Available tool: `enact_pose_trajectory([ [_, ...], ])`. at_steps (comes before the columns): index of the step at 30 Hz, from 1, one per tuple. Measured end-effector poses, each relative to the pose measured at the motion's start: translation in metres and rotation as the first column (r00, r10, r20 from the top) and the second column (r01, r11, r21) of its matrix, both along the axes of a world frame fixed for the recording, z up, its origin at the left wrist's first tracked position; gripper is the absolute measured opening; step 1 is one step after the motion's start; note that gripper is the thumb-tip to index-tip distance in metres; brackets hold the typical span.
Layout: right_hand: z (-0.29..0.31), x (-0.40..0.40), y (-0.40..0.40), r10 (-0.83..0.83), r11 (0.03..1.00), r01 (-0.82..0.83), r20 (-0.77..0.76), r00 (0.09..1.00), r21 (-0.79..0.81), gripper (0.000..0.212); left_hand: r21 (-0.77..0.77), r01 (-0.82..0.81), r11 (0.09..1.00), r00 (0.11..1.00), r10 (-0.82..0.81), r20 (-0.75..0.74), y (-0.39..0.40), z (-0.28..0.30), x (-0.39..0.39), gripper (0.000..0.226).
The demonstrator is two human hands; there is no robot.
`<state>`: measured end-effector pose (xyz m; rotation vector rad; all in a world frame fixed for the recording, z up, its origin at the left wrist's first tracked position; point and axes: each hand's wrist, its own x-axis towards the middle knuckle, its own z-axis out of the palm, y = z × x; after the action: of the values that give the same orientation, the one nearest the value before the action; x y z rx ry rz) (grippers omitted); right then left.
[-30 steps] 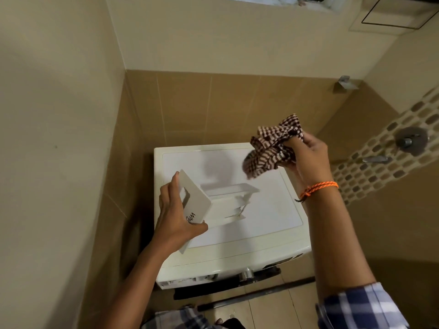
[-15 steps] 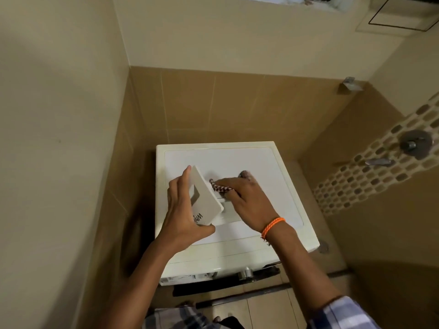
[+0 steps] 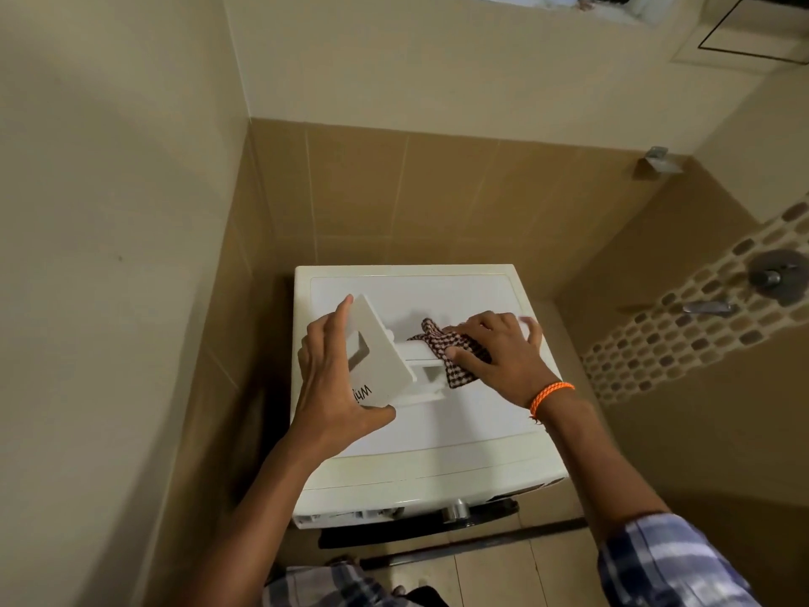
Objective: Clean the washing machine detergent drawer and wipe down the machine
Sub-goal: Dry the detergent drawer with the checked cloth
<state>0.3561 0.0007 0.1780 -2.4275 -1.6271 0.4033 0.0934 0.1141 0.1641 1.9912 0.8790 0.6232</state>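
The white detergent drawer (image 3: 385,357) lies on top of the white washing machine (image 3: 437,453), its front panel tilted up at the left. My left hand (image 3: 332,387) grips that front panel, fingers over its top edge and thumb under its lower corner. A brown-and-white checked cloth (image 3: 451,352) is draped over the drawer's body. My right hand (image 3: 499,348) presses the cloth down onto the drawer with spread fingers. An orange band circles my right wrist.
The machine stands in a narrow tiled corner, with a wall close on the left (image 3: 131,300). A shower valve and spout (image 3: 770,273) are mounted on the mosaic strip of the right wall. A small metal bracket (image 3: 656,157) sits high on that wall.
My right hand came down from the air with the bunched cloth and now presses it flat on the drawer, sliding a little to the right. My left hand keeps its hold on the panel.
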Motion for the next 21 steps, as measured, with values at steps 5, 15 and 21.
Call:
enact_pose_trajectory([
  [5,0.016,-0.008,0.014,0.037,0.999,-0.033,-0.306,0.951,0.018,0.042,-0.044,-0.016,0.999,0.999,0.018,0.049,0.003,-0.004,0.006,0.138],
  [15,0.015,-0.019,0.027,0.199,0.975,-0.145,-0.371,0.907,0.168,0.033,-0.068,-0.001,0.998,0.997,0.006,0.075,0.009,-0.004,0.003,0.134],
  [21,0.002,0.020,0.017,0.038,0.999,-0.025,-0.348,0.937,0.044,0.026,-0.177,-0.014,0.984,0.993,0.034,0.111,0.012,-0.001,0.003,0.130],
])
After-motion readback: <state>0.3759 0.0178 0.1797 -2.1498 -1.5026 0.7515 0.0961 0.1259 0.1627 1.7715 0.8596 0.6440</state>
